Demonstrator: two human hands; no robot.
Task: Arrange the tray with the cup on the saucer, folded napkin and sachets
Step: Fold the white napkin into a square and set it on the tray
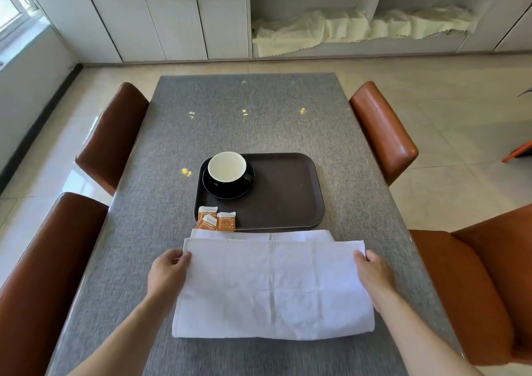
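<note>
The left hand pinches the far left corner of the white napkin; the right hand pinches the far right corner. Between the two grips, the folded-over layer lies flat on the grey table, with the lower layer's edge showing just beyond.

Just beyond that edge sits the brown tray. Three orange sachets occupy its corner nearest the left grip. Farther out stands the cup on its black saucer. Brown chairs flank both grips.
</note>
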